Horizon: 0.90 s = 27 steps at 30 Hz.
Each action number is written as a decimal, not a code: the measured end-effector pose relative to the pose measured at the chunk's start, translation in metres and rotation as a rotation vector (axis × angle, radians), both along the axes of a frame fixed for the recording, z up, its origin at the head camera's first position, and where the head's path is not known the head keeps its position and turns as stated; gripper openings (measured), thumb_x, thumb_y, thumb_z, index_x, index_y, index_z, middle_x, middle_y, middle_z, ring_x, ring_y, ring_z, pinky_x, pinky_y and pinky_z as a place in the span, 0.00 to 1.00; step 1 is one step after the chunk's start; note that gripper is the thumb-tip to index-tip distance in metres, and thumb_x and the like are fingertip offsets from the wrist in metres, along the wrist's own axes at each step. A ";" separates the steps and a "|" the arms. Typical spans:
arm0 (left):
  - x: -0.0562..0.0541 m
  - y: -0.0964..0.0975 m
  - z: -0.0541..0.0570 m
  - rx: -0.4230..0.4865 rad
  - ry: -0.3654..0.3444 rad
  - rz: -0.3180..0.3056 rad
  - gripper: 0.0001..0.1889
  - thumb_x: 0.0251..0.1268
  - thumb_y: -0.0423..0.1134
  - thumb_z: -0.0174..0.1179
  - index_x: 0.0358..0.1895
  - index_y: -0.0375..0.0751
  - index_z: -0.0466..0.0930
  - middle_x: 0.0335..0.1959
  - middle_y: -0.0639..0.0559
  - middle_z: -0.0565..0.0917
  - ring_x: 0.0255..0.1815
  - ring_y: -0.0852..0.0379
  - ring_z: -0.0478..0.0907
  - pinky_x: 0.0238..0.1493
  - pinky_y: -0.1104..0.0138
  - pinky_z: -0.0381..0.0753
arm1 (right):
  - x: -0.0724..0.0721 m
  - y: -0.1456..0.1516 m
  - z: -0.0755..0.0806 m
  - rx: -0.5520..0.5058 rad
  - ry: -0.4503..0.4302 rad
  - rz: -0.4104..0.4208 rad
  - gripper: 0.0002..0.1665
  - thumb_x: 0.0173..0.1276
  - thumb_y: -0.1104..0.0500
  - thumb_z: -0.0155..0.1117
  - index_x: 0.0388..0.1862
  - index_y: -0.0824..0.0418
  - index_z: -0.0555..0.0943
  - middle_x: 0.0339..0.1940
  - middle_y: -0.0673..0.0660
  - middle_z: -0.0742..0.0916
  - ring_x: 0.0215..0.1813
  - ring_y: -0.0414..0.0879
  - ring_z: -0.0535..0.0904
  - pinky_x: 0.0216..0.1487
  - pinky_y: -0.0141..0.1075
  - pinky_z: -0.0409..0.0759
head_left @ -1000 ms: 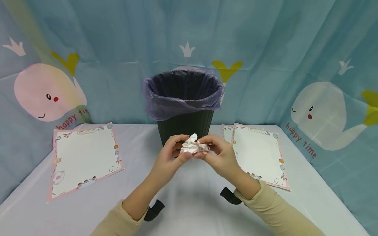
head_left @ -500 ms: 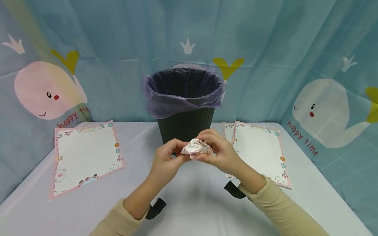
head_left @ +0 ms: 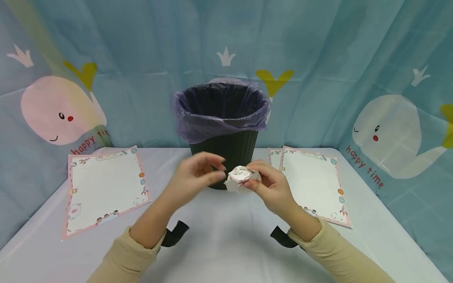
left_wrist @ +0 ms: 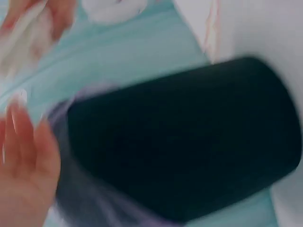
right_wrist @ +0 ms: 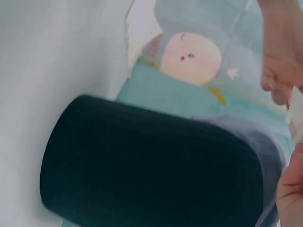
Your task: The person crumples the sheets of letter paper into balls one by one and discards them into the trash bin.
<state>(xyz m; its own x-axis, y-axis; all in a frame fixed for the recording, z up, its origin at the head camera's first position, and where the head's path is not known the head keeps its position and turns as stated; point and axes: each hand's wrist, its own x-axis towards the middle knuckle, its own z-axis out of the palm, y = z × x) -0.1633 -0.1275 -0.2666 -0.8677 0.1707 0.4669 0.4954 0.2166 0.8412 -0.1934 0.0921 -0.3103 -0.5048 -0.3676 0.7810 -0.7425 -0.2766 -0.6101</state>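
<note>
My right hand (head_left: 274, 188) pinches a crumpled ball of paper (head_left: 242, 177), white with pink edges, between thumb and fingers in front of the trash can (head_left: 226, 151). Just left of the paper, my left hand (head_left: 192, 175) is apart from it, its fingers loosely bent with nothing between them. In the left wrist view the paper (left_wrist: 26, 40) is blurred at the upper left, above the left hand (left_wrist: 23, 165). The right wrist view has only a sliver of the paper (right_wrist: 296, 111) at its right edge, between both hands.
A purple bag (head_left: 219, 127) lines the dark trash can at the table's back. A pink-bordered sheet (head_left: 106, 188) lies on the left, and overlapping sheets (head_left: 311, 181) lie on the right. Patterned blue curtains (head_left: 141, 78) surround the white table (head_left: 226, 243).
Both hands held the crumpled paper before. The left hand has let go and moved left; the right hand keeps the paper, slightly further right.
</note>
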 end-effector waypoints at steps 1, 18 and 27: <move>-0.003 -0.005 0.008 0.041 0.029 0.063 0.12 0.60 0.25 0.64 0.48 0.28 0.78 0.39 0.49 0.82 0.34 0.57 0.77 0.36 0.70 0.78 | 0.000 0.002 0.000 0.001 0.017 -0.004 0.21 0.67 0.55 0.65 0.46 0.74 0.78 0.46 0.48 0.81 0.46 0.41 0.75 0.43 0.26 0.78; -0.089 -0.039 0.060 0.402 -0.199 0.231 0.36 0.72 0.29 0.52 0.78 0.42 0.46 0.78 0.54 0.51 0.77 0.62 0.43 0.72 0.70 0.48 | -0.009 0.021 0.012 0.144 0.182 -0.112 0.24 0.68 0.53 0.64 0.53 0.71 0.79 0.50 0.53 0.82 0.51 0.43 0.75 0.49 0.28 0.75; -0.095 -0.031 0.058 0.559 -0.200 0.190 0.35 0.70 0.24 0.50 0.77 0.38 0.46 0.77 0.52 0.53 0.76 0.63 0.45 0.70 0.73 0.51 | -0.027 0.029 0.066 0.002 -0.054 -0.105 0.21 0.66 0.69 0.63 0.55 0.52 0.80 0.47 0.52 0.81 0.41 0.41 0.78 0.39 0.29 0.80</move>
